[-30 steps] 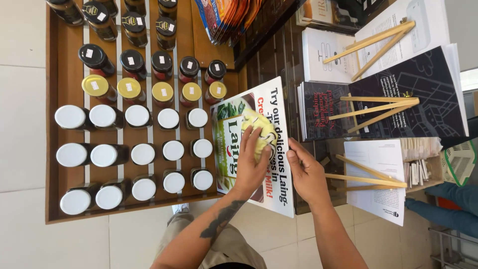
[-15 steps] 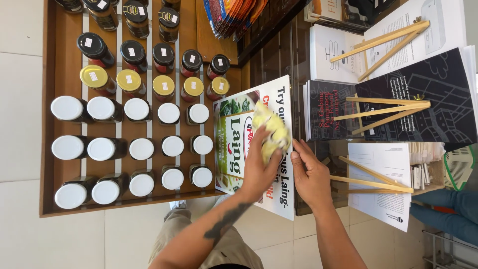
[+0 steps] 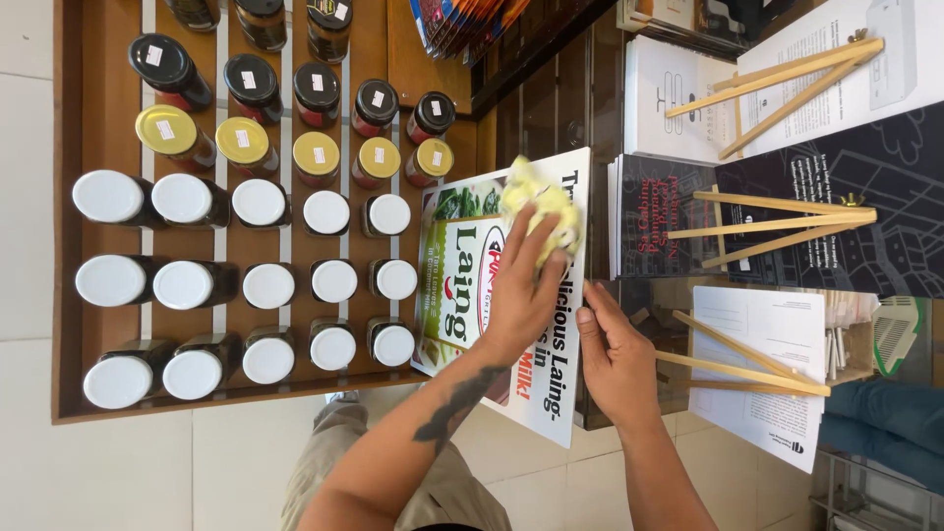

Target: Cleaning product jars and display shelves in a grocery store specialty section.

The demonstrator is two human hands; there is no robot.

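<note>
The wooden shelf (image 3: pixel 74 211) fills the nine o'clock side of my view, its top rows cut off at twelve o'clock so that the highest dark-lidded jars (image 3: pixel 261 74) show only in part; below them stand yellow-lidded jars (image 3: pixel 241 143) and three rows of white-lidded jars (image 3: pixel 256 285). At three o'clock the dark glass worktop (image 3: pixel 551 108) carries stacked leaflets (image 3: pixel 678 93) propped on small wooden easels (image 3: pixel 777 221), and the far ones run out of view. The printed sign board (image 3: pixel 546 393) lies at the centre, just to the three o'clock side of the shelf, its lower corner hanging over the worktop's edge toward six o'clock; my arm and hand cover much of its print. My left hand (image 3: pixel 521 300) lies flat on the board, fingers (image 3: pixel 536 246) spread only a little and pressing the yellow cloth (image 3: pixel 541 206) against the board's upper part toward twelve o'clock; most of the cloth bunches past my fingertips, and the part under my palm is hidden. My right hand (image 3: pixel 619 359) sits at the board's three o'clock edge, fingers loosely curled and touching that edge; whether they pinch it I cannot tell. Pale floor tiles (image 3: pixel 118 472) show at seven o'clock.
</note>
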